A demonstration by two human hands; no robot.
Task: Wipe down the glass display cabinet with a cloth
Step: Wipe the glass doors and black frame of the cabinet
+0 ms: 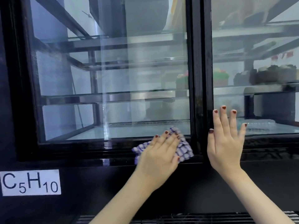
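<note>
Two hands are up against the glass display cabinet (113, 78) in the head view. Your left hand (160, 152) lies flat on a blue-and-white checked cloth (183, 148), fingers stretched out and pressing it onto the black bottom frame of the left pane, just beside the centre post (201, 78). The hand hides most of the cloth; only its edges show on either side. Your right hand (225, 141) is spread wide and holds nothing, palm on the lower corner of the right pane, thumb touching the centre post.

Through the glass, the shelves (113, 96) look hazy with reflections. On a right-hand shelf sit decorated cakes (265, 75), blurred; a green one (220, 77) is partly cut by the post. A clear plastic tray (260, 123) behind your right fingers is hard to make out. A white label (30, 182) reading C5H10 is stuck low on the left. A vent grille (186, 219) is cut off by the bottom edge.
</note>
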